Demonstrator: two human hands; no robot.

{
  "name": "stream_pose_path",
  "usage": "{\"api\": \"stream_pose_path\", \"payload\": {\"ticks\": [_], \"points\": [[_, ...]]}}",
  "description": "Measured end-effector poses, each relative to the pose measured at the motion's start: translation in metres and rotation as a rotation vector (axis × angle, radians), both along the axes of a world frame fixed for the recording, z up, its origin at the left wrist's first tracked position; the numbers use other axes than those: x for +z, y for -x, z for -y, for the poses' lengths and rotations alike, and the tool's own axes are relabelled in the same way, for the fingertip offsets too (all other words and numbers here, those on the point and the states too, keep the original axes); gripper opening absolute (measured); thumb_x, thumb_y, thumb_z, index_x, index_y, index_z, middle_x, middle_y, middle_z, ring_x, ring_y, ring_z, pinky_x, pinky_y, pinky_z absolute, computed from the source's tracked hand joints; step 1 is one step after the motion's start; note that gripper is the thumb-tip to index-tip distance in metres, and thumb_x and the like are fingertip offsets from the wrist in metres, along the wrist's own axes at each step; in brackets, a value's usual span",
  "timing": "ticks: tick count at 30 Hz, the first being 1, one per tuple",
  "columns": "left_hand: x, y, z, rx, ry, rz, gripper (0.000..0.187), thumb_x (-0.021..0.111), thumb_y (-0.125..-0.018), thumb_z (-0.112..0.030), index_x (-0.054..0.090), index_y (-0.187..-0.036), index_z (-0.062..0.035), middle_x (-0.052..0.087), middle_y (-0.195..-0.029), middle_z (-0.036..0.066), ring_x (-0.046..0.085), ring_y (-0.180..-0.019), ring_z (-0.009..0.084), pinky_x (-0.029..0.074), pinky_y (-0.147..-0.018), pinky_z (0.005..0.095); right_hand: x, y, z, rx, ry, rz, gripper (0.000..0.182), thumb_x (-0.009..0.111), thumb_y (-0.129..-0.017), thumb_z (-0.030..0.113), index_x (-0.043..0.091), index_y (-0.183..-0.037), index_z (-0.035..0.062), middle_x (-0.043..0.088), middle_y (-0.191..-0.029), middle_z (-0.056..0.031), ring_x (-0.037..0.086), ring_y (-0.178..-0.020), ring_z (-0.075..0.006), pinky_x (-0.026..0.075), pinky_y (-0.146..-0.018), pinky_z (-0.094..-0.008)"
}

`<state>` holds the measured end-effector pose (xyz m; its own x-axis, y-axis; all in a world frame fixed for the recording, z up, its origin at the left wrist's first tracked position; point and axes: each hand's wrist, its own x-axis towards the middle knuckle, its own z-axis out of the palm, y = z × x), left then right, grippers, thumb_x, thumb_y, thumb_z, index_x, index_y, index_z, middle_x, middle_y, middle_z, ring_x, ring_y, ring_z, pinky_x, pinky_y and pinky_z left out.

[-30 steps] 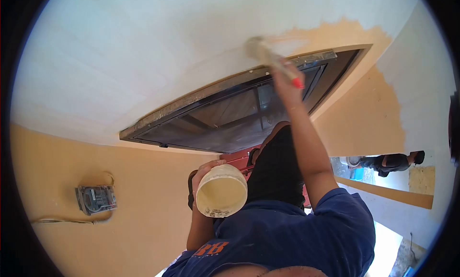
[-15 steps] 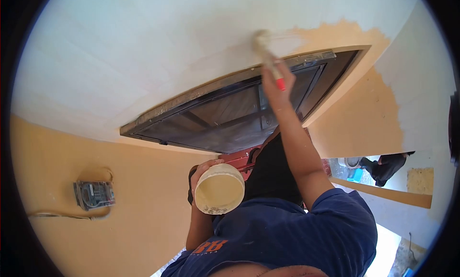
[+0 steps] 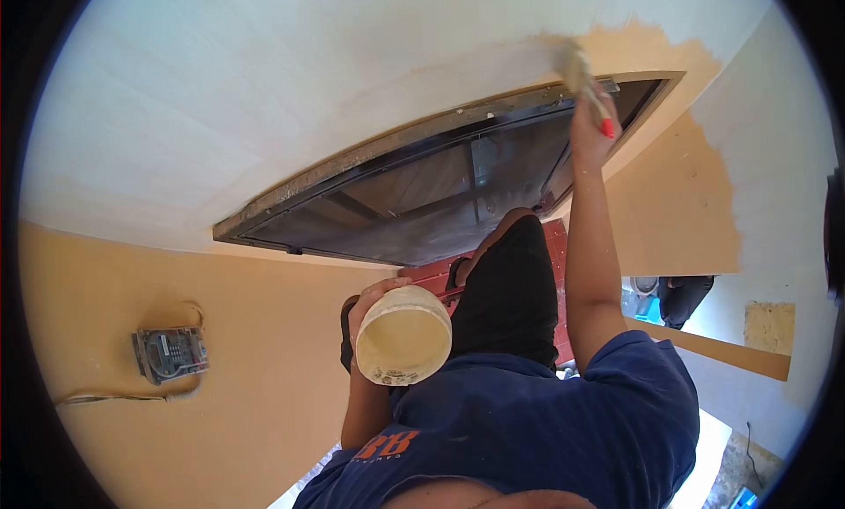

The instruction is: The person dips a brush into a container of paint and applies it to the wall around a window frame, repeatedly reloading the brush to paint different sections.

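A paintbrush (image 3: 576,76) with a red-tipped handle is gripped in my right hand (image 3: 595,130), its bristles against the wall above the dark door frame. Around the bristles, white paint (image 3: 352,60) meets a patch of orange-yellow wall (image 3: 634,51). My left hand (image 3: 374,298) is closed around the side of a white paint bucket (image 3: 405,337) in front of my chest. Pale paint shows inside the bucket, and its rim is smeared. Part of my left hand is hidden behind the bucket.
Below the brush is a dark metal-framed door (image 3: 414,188). An open electrical box (image 3: 172,355) with a cable is on the left orange wall. At the right, through an opening, a person in dark trousers (image 3: 685,298) stands near a blue object (image 3: 650,310). The floor (image 3: 422,278) is red.
My right hand has swept the brush to the right along the wall, toward the orange patch. The bucket in my left hand has barely shifted. My leg has come further into view.
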<state>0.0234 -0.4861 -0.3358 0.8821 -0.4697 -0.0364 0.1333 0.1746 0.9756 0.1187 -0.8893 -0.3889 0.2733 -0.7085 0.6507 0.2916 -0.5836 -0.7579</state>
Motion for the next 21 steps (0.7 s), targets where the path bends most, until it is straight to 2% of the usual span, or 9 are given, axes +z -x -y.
{"api": "stream_pose_path", "payload": {"ticks": [2, 5, 9, 11, 12, 14, 16, 19, 21], "points": [[-0.013, -0.002, -0.003, 0.003, -0.053, 0.611, 0.037, 0.05, -0.094, -0.02, 0.047, -0.128, -0.0045, 0.055, -0.121, 0.024, 0.06, -0.105, 0.0335, 0.056, -0.084, 0.0415, -0.003, 0.003, 0.004, -0.22, -0.069, 0.11, 0.025, 0.061, -0.084, 0.0, 0.065, -0.108, -0.0022, 0.068, -0.099, -0.0128, 0.065, -0.087, -0.0182, 0.051, -0.078, -0.0292], [-0.018, 0.001, -0.008, -0.062, -0.016, 0.557, 0.043, 0.052, -0.094, -0.017, 0.04, -0.134, -0.0097, 0.051, -0.124, 0.026, 0.055, -0.112, 0.0356, 0.055, -0.086, 0.0422, -0.006, -0.011, -0.02, -0.195, 0.121, 0.029, 0.022, 0.065, -0.084, 0.003, 0.064, -0.104, -0.005, 0.067, -0.099, -0.0159, 0.064, -0.09, -0.0216, 0.05, -0.082, -0.0299], [-0.014, -0.003, 0.001, -0.094, -0.013, 0.552, 0.042, 0.052, -0.094, -0.017, 0.041, -0.133, -0.0088, 0.052, -0.121, 0.027, 0.056, -0.111, 0.0359, 0.055, -0.085, 0.0419, 0.001, -0.023, -0.094, 0.185, 0.142, 0.028, 0.022, 0.066, -0.081, 0.0, 0.065, -0.103, -0.0013, 0.067, -0.1, -0.0158, 0.066, -0.093, -0.0244, 0.051, -0.081, -0.0318], [-0.006, -0.004, 0.002, -0.268, -0.11, 0.126, 0.041, 0.051, -0.094, -0.017, 0.041, -0.133, -0.0083, 0.051, -0.122, 0.027, 0.056, -0.112, 0.037, 0.056, -0.085, 0.043, -0.008, -0.022, -0.119, 0.48, 0.32, 0.075, 0.024, 0.067, -0.08, 0.004, 0.066, -0.104, 0.0012, 0.067, -0.099, -0.0167, 0.067, -0.092, -0.0292, 0.052, -0.081, -0.0339], [-0.011, -0.001, 0.005, -0.281, -0.115, 0.116, 0.041, 0.051, -0.094, -0.017, 0.041, -0.133, -0.0083, 0.051, -0.122, 0.027, 0.056, -0.112, 0.037, 0.056, -0.085, 0.043, -0.013, -0.018, -0.116, 0.47, 0.311, 0.065, 0.024, 0.067, -0.08, 0.004, 0.066, -0.104, 0.0012, 0.067, -0.099, -0.0167, 0.067, -0.092, -0.0292, 0.052, -0.081, -0.0339], [-0.023, 0.003, 0.012, -0.109, -0.004, 0.311, 0.039, 0.048, -0.095, -0.017, 0.042, -0.133, -0.0087, 0.049, -0.124, 0.026, 0.056, -0.111, 0.0368, 0.056, -0.084, 0.0443, -0.02, -0.02, -0.108, 0.587, 0.34, 0.002, 0.024, 0.066, -0.081, 0.003, 0.067, -0.105, 0.0022, 0.067, -0.103, -0.0169, 0.066, -0.097, -0.0288, 0.052, -0.085, -0.0337], [-0.02, 0.003, 0.011, -0.115, 0.042, 0.312, 0.038, 0.048, -0.095, -0.016, 0.043, -0.132, -0.0094, 0.048, -0.125, 0.026, 0.056, -0.111, 0.0366, 0.056, -0.085, 0.0443, -0.014, -0.014, -0.068, 0.431, 0.273, -0.083, 0.022, 0.064, -0.084, 0.0, 0.067, -0.106, 0.0005, 0.068, -0.107, -0.0132, 0.064, -0.101, -0.0196, 0.05, -0.087, -0.0296], [-0.024, 0.006, 0.003, -0.098, 0.145, 0.214, 0.037, 0.047, -0.095, -0.014, 0.044, -0.131, -0.0103, 0.049, -0.126, 0.026, 0.057, -0.111, 0.0358, 0.056, -0.085, 0.044, -0.028, -0.006, 0.005, 0.307, 0.107, -0.041, 0.021, 0.064, -0.087, 0.003, 0.066, -0.107, -0.0029, 0.068, -0.105, -0.0113, 0.063, -0.096, -0.0167, 0.048, -0.086, -0.0268], [-0.027, 0.006, -0.002, -0.071, 0.2, 0.113, 0.036, 0.047, -0.095, -0.013, 0.044, -0.13, -0.0105, 0.05, -0.125, 0.025, 0.057, -0.11, 0.0351, 0.056, -0.085, 0.0436, -0.032, 0.007, 0.037, 0.084, 0.098, -0.05, 0.019, 0.062, -0.087, 0.0, 0.066, -0.105, -0.0035, 0.068, -0.106, -0.012, 0.064, -0.097, -0.0174, 0.049, -0.088, -0.0288]]}}
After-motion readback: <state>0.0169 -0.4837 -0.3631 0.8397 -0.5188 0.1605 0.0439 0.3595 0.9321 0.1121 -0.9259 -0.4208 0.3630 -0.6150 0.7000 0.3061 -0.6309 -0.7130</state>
